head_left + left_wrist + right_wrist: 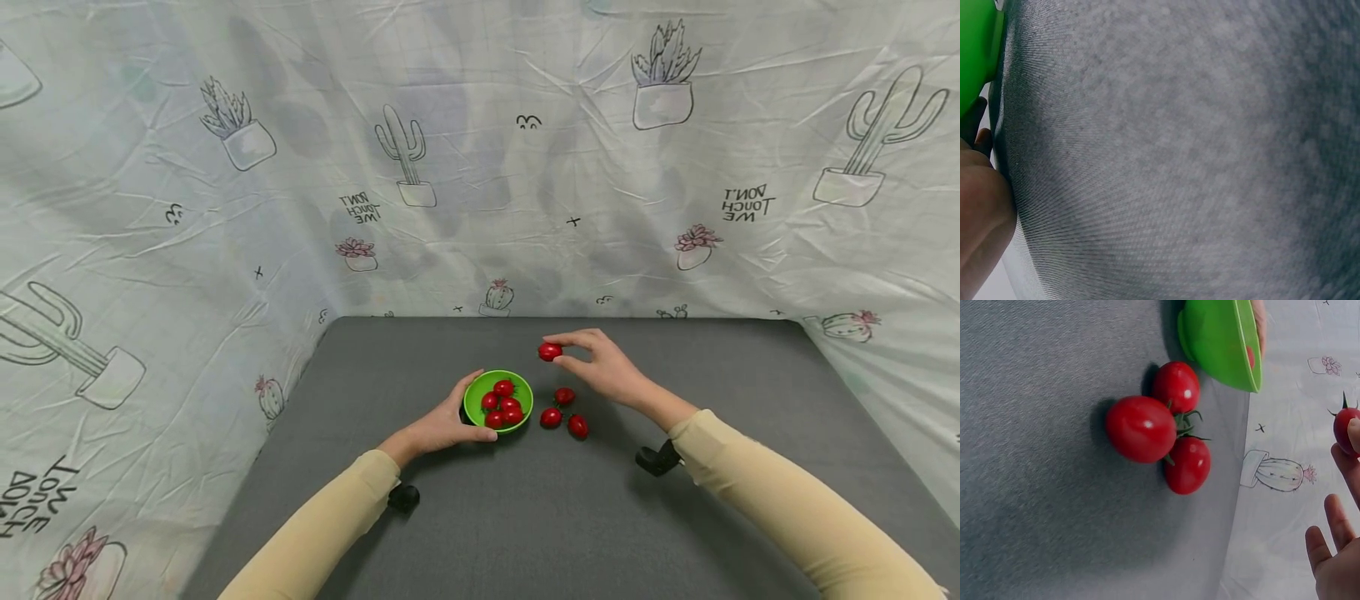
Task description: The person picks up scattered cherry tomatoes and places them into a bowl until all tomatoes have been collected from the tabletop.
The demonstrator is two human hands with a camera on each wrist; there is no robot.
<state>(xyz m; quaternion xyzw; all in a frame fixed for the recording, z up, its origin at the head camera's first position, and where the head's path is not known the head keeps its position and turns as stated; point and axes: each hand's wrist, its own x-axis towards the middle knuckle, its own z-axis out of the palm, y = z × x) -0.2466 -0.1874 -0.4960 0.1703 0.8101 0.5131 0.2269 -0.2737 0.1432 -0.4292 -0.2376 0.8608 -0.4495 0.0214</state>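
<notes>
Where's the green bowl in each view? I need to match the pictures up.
Head: bowl at centre on the grey table, left hand gripping its near-left side.
Left wrist: only a strip of its green wall at the top left corner, above the hand.
Right wrist: top centre, tipped on edge in the picture.
Shared landmark: three loose tomatoes beside the bowl; not in the left wrist view.

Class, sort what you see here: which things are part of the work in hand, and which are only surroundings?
In the work:
right hand pinching a tomato
left hand holding the green bowl
tomatoes in bowl
three loose tomatoes

Only surroundings:
grey mat
cactus-print cloth
</notes>
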